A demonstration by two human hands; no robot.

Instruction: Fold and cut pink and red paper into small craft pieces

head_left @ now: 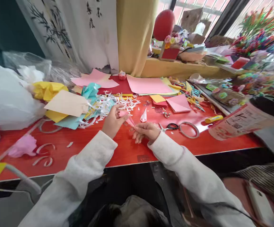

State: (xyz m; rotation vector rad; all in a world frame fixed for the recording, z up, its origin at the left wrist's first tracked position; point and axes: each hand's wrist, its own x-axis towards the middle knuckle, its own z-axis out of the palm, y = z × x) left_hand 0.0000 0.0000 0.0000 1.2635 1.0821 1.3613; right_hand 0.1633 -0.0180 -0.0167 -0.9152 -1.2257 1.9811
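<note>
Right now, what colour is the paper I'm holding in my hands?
It's pink paper, seen best in the head view.

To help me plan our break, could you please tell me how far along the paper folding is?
Already done, it seems: one small folded pink piece sits on the red table. In hand: another pink paper, held between the left hand and right hand. Left, probably: finishing that one; a large pink sheet lies flat behind, though I can't tell whether it's needed.
</note>
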